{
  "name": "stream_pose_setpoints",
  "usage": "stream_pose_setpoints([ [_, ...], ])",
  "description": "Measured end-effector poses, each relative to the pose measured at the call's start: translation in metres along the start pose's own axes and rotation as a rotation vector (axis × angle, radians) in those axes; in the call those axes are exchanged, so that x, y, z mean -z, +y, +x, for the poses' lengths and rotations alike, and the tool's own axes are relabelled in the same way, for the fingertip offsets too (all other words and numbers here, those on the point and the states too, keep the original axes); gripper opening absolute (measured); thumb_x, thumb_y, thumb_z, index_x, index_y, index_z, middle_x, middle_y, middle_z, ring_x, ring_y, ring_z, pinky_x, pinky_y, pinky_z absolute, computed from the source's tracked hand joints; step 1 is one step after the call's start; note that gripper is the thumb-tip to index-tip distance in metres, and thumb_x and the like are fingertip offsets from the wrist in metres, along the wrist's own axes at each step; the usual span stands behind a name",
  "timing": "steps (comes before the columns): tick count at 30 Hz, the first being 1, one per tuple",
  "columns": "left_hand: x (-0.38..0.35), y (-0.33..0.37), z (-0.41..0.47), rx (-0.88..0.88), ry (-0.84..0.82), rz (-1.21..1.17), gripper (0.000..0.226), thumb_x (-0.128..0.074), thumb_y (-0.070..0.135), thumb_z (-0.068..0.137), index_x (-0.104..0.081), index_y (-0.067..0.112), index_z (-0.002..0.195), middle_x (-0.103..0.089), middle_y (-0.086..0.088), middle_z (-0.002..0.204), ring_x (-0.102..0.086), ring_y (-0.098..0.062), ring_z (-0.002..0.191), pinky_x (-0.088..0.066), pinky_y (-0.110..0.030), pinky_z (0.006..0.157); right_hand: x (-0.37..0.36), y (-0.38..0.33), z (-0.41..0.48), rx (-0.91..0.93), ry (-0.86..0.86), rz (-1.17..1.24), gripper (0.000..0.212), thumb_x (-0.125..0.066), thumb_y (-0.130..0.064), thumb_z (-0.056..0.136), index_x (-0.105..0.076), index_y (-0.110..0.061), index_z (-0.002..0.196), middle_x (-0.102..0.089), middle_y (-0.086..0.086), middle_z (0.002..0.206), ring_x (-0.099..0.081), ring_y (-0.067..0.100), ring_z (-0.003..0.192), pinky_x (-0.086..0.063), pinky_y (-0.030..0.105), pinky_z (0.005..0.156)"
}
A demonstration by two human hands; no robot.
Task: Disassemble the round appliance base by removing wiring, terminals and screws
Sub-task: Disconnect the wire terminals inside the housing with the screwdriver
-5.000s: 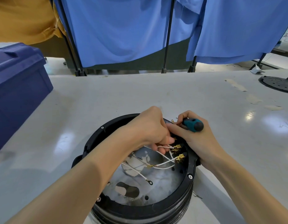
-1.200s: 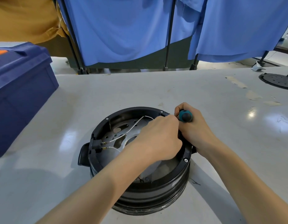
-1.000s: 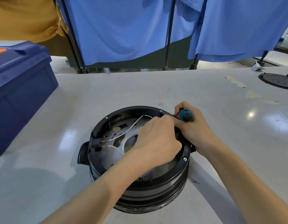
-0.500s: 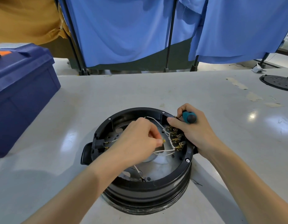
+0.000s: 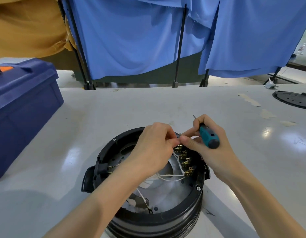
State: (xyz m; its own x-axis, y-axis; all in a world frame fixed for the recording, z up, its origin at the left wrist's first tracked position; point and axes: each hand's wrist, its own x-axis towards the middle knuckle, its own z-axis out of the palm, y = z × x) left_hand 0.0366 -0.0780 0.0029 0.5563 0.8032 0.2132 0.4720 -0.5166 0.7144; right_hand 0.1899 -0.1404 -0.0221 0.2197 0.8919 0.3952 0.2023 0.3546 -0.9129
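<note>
The round black appliance base point(image 5: 167, 219) sits upside down on the white table point(image 5: 114, 117), its metal plate and white wires point(image 5: 167, 176) exposed. A row of brass terminals point(image 5: 185, 159) lines the inner right rim. My left hand point(image 5: 154, 148) reaches over the base and pinches something small at the top terminal; what it pinches is hidden by the fingers. My right hand point(image 5: 205, 145) grips a teal-handled screwdriver point(image 5: 209, 137) with its tip pointing up and away, while its thumb and forefinger meet my left fingertips at the same terminal. A loose ring lug point(image 5: 150, 211) lies on the plate.
A dark blue toolbox point(image 5: 23, 107) stands at the left edge of the table. A black round perforated lid point(image 5: 294, 100) lies at the far right. Blue cloth screens point(image 5: 131, 36) on black stands close off the back.
My left hand moved up and right from the middle of the base to the top terminal. My right hand lifted slightly, and its thumb and forefinger now meet the left fingertips.
</note>
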Motion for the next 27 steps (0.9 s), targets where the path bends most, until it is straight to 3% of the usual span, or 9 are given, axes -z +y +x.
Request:
stream_pose_setpoints([
  [4, 0.001, 0.003, 0.006, -0.039, -0.045, -0.063, 0.015, -0.065, 0.022, 0.089, -0.071, 0.022, 0.075, -0.063, 0.011, 0.065, -0.053, 0.000, 0.057, -0.043, -0.018, 0.059, 0.004, 0.001, 0.004, 0.040, 0.043, -0.032, 0.033, -0.072, 0.001, 0.082, -0.042, -0.013, 0.086, -0.070, 0.002, 0.073, -0.069, 0.020, 0.069, -0.056, 0.025, 0.067],
  [7, 0.004, 0.002, 0.010, -0.037, -0.081, -0.061, 0.017, -0.064, 0.023, 0.090, -0.071, 0.019, 0.075, -0.065, 0.001, 0.065, -0.056, -0.009, 0.058, -0.048, -0.027, 0.062, 0.004, 0.002, 0.005, 0.045, 0.090, -0.026, 0.032, -0.070, 0.006, 0.083, -0.042, -0.010, 0.087, -0.068, 0.002, 0.073, -0.068, 0.018, 0.069, -0.054, 0.023, 0.065],
  [12, 0.005, 0.001, 0.014, -0.087, -0.057, -0.072, 0.012, -0.066, 0.014, 0.087, -0.072, 0.016, 0.077, -0.062, 0.011, 0.062, -0.054, 0.002, 0.055, -0.045, -0.014, 0.058, -0.001, 0.000, 0.011, 0.004, 0.132, 0.054, 0.034, -0.065, 0.014, 0.083, -0.042, -0.011, 0.083, -0.065, 0.005, 0.069, -0.065, 0.014, 0.061, -0.049, 0.016, 0.058],
  [14, 0.007, -0.001, 0.015, -0.094, -0.060, -0.086, 0.006, -0.069, 0.021, 0.086, -0.074, 0.021, 0.083, -0.065, 0.012, 0.068, -0.058, 0.002, 0.062, -0.045, -0.012, 0.061, 0.000, 0.000, 0.014, -0.005, 0.182, 0.030, 0.035, -0.065, 0.014, 0.082, -0.043, -0.013, 0.082, -0.065, 0.001, 0.067, -0.065, 0.015, 0.062, -0.049, 0.016, 0.059],
  [16, 0.011, -0.008, 0.017, -0.084, -0.046, -0.035, 0.016, -0.072, 0.031, 0.083, -0.072, 0.025, 0.098, -0.065, 0.013, 0.081, -0.060, -0.001, 0.074, -0.045, -0.011, 0.068, 0.005, 0.004, 0.019, -0.012, 0.294, -0.004, 0.035, -0.066, 0.012, 0.083, -0.043, -0.015, 0.082, -0.065, -0.003, 0.064, -0.067, 0.014, 0.063, -0.049, 0.015, 0.061],
  [18, 0.015, -0.018, 0.018, -0.039, -0.016, 0.053, 0.030, -0.072, 0.030, 0.083, -0.066, 0.026, 0.112, -0.060, 0.011, 0.090, -0.059, -0.006, 0.080, -0.049, -0.022, 0.077, 0.013, 0.013, 0.023, -0.049, 0.438, -0.045, 0.035, -0.067, 0.008, 0.084, -0.043, -0.018, 0.082, -0.065, -0.001, 0.067, -0.068, 0.009, 0.062, -0.047, 0.014, 0.060],
  [21, 0.018, -0.029, 0.014, 0.010, -0.010, 0.197, 0.033, -0.068, 0.019, 0.085, -0.063, 0.025, 0.117, -0.059, 0.010, 0.088, -0.057, -0.012, 0.084, -0.050, -0.037, 0.082, 0.022, 0.034, 0.026, -0.178, 0.582, -0.123, 0.038, -0.069, 0.002, 0.085, -0.040, -0.023, 0.081, -0.062, 0.023, 0.091, -0.069, 0.006, 0.062, -0.044, 0.013, 0.056],
  [23, 0.018, -0.032, 0.011, 0.026, -0.017, 0.191, 0.033, -0.067, 0.013, 0.085, -0.062, 0.027, 0.114, -0.060, 0.011, 0.084, -0.058, -0.013, 0.085, -0.051, -0.041, 0.081, 0.024, 0.048, 0.025, -0.277, 0.582, -0.212, 0.039, -0.072, -0.001, 0.082, -0.040, -0.024, 0.081, -0.062, 0.025, 0.095, -0.069, 0.016, 0.071, -0.046, 0.020, 0.059],
  [27, 0.018, -0.032, 0.010, 0.048, 0.014, 0.168, 0.020, -0.068, 0.010, 0.082, -0.061, 0.025, 0.093, -0.062, 0.010, 0.082, -0.060, -0.014, 0.081, -0.052, -0.041, 0.078, 0.023, 0.064, 0.025, -0.401, 0.481, -0.412, 0.034, -0.073, 0.001, 0.077, -0.046, -0.015, 0.088, -0.054, 0.006, 0.083, -0.063, 0.035, 0.083, -0.054, 0.045, 0.070],
])
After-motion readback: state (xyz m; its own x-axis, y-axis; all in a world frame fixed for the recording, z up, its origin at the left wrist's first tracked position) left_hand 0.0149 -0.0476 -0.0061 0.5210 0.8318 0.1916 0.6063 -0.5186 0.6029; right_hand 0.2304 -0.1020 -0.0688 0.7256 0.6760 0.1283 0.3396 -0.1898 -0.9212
